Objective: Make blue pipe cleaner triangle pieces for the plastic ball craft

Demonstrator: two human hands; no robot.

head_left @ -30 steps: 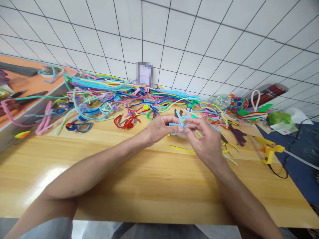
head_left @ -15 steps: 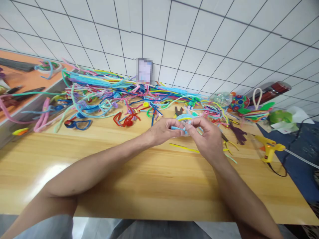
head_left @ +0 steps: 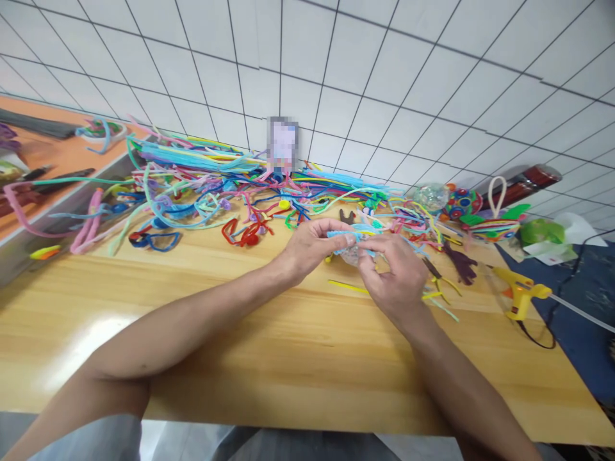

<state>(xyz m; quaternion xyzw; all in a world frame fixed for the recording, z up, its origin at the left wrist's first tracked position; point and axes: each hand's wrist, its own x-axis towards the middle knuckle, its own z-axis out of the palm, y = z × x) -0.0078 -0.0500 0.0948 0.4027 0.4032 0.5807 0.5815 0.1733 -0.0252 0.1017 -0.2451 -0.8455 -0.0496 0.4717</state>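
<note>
Between my two hands is a light-blue fuzzy piece of pipe cleaner. My left hand pinches its left part between thumb and fingers. My right hand is closed at its right end, with the thumb and fingertips drawn together. Just under the hands shows a clear, transparent object, partly covered by the fingers. A yellow strip lies on the table below them, and its right part passes behind my right hand.
Tangled coloured pipe cleaners line the back of the wooden table. Pliers, a yellow glue gun with its cord and a dark red cylinder are at the right. A grey-walled tray stands at the left.
My right hand has turned, its fingers now lower and more curled over the blue piece. More of the clear object shows below the hands. The whole view has shifted slightly.
</note>
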